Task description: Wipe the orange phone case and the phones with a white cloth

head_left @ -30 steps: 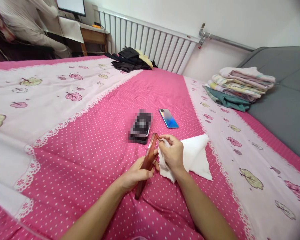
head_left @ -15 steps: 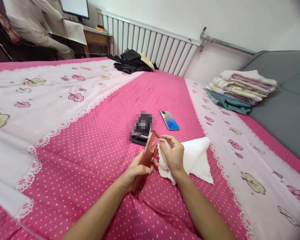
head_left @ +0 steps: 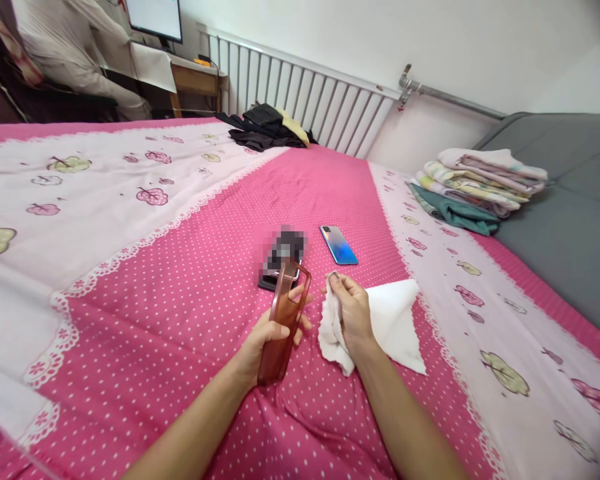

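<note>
A translucent reddish-brown phone case (head_left: pixel 279 343) stands tilted in my left hand (head_left: pixel 260 340), thumb on its near side and fingers behind it. To its right, my right hand (head_left: pixel 354 310) pinches a bunched corner of a white cloth (head_left: pixel 393 313); the rest of the cloth spreads behind the wrist onto the bed. Cloth and case are apart. Beyond the hands lies a phone with a silver-to-blue back (head_left: pixel 339 245). A dark, partly blurred-out object (head_left: pixel 285 247) rests left of that phone, its near end partly covered by the case.
All this is on a bed with a pink dotted cover (head_left: pixel 180 313). Folded fabrics (head_left: pixel 485 180) are stacked at the right by a grey headboard (head_left: pixel 570 213). Dark clothes (head_left: pixel 265 127) lie at the far edge before a radiator (head_left: pixel 300 83). A person (head_left: pixel 65 53) sits at a desk, far left.
My right hand with the cloth has come away from the phone case, slightly to the right. My left hand has turned the case so its inner side shows more.
</note>
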Available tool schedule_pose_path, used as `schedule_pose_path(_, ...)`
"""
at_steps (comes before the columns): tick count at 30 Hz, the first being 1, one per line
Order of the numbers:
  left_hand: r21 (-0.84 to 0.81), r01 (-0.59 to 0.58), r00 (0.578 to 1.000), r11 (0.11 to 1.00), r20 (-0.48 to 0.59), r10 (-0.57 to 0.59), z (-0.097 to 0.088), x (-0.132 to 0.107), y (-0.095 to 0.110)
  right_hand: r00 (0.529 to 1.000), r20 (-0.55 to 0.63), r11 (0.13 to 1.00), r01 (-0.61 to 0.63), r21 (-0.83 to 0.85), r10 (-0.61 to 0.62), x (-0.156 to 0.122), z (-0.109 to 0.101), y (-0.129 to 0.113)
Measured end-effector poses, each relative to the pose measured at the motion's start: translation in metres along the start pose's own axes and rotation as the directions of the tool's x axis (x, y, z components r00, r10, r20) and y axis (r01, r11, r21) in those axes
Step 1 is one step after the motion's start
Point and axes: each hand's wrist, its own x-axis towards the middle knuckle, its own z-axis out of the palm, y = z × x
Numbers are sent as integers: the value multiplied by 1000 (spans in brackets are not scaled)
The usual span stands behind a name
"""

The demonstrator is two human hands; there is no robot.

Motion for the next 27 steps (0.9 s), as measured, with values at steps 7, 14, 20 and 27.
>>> schedule_pose_path(7, 17, 16, 1000, 1000, -2, -16, -1, 0, 1, 994, 60, 995, -95, -5, 96, 0, -1, 4)
schedule_pose_path(14, 18, 9, 1000, 1000, 15, -10, -2, 0, 0, 987, 106, 992, -123, 28, 119, 0, -1, 8)
schedule_pose_path(20, 53, -26, 999, 998, 27, 24, -4, 2, -6, 997, 40, 995, 71, -68, -68, 0, -3, 8)
schedule_pose_path(27, 259, -69, 993, 963, 114, 41, -1, -1, -5, 727, 56, 567, 579, -586, -684, -8, -7, 5)
